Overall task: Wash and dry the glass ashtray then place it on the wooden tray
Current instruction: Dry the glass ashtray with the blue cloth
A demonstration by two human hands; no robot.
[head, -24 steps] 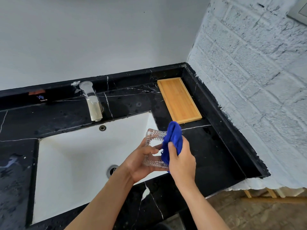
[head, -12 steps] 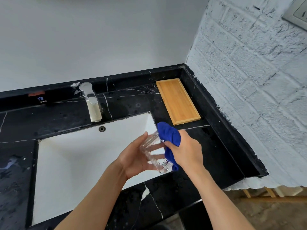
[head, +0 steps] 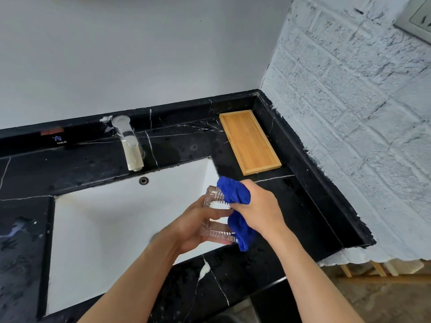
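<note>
Two hands at centre frame: left hand [head: 198, 227] gripping glass ashtray [head: 215, 215] on edge, open side facing right; right hand [head: 258, 208] clutching blue cloth [head: 235, 191] against it.

The right hand [head: 258, 206] now presses the blue cloth [head: 235, 190] over the glass ashtray [head: 215, 233] rim nearest the wooden tray [head: 250, 141], knuckles up.

The sink [head: 98, 229] is sitting recessed in the counter [head: 291, 206]. The faucet [head: 130, 145] is standing behind the sink. The tray [head: 250, 142] is lying on the counter, right of the faucet, in the far right corner. The ashtray [head: 215, 215] is hanging over the sink's right edge, between the left hand [head: 198, 227] and the right hand [head: 258, 208]. The cloth [head: 235, 190] is touching the ashtray's right side.
</note>
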